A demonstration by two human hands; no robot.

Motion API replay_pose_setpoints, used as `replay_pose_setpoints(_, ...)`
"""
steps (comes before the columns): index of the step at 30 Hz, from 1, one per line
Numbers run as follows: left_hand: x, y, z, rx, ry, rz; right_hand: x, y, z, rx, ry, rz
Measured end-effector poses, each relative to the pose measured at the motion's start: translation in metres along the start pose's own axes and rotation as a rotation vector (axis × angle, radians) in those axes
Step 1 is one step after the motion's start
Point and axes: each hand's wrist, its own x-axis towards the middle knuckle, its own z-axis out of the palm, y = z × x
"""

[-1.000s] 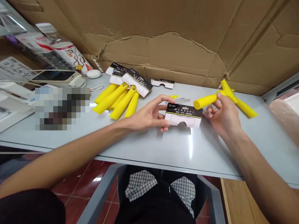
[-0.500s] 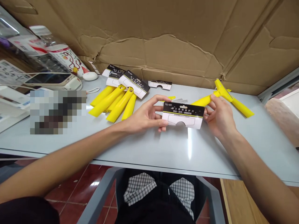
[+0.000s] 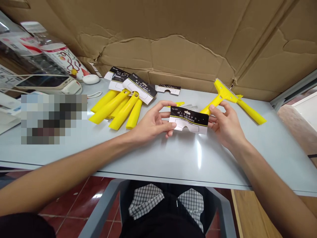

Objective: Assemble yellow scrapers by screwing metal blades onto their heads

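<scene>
A person in dark clothing (image 3: pixel 160 224), 2 patches of black-and-white checked cloth (image 3: pixel 146 200) showing at the lap, sits in a grey plastic armchair (image 3: pixel 102 206) above a red tiled floor (image 3: pixel 76 198), at a glossy pale-grey table (image 3: pixel 151 158). Over the tabletop, the left hand (image 3: pixel 156 124) pinches the near-left end of a folded black-and-white printed card (image 3: pixel 189 119), marked TGJ-001, thumb in front and fingers behind. The right hand (image 3: pixel 225 124) grips a yellow plastic T-shaped scraper (image 3: pixel 224 93) by its handle, its head angled up and away; the handle's lower end passes out of sight behind the card. I cannot tell whether the right fingertips touch the card's edge.

Just beyond the card, thin grey metal strips (image 3: pixel 192 107) lie beside a small yellow plastic piece (image 3: pixel 178 103). Past the right hand, a long yellow plastic handle (image 3: pixel 252 112) rests on the table. To the person's left, several yellow plastic scraper handles (image 3: pixel 125 109) lie fanned out, their far ends under black-and-white cards (image 3: pixel 140 87). A single notched black-and-white card (image 3: pixel 168 89) sits farther back.

At far left, a phone with a dark screen (image 3: pixel 44 82) lies near a rounded white object (image 3: pixel 90 79) and a clear plastic bottle with a patterned label (image 3: pixel 61 56). A creased brown cardboard sheet (image 3: pixel 160 19) rises behind everything.
</scene>
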Motion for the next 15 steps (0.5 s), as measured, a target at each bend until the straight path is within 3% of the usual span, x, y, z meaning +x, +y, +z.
replay_pose_setpoints(5, 0.001, -0.004, 0.001, -0.012, 0.038, -0.008, -0.002, -0.001, 0.002, 0.015, 0.021, -0.002)
replay_pose_setpoints(8, 0.002, -0.005, 0.001, 0.047, -0.060, -0.007, -0.002, 0.000, 0.002, 0.009, 0.027, -0.030)
replay_pose_setpoints(11, 0.002, -0.003, 0.005, 0.129, -0.120, -0.007, -0.002, 0.002, 0.001, -0.010, -0.017, -0.017)
replay_pose_setpoints(15, 0.001, 0.002, 0.012, 0.174, -0.071, 0.054, -0.004, 0.006, 0.000, -0.059, -0.100, 0.025)
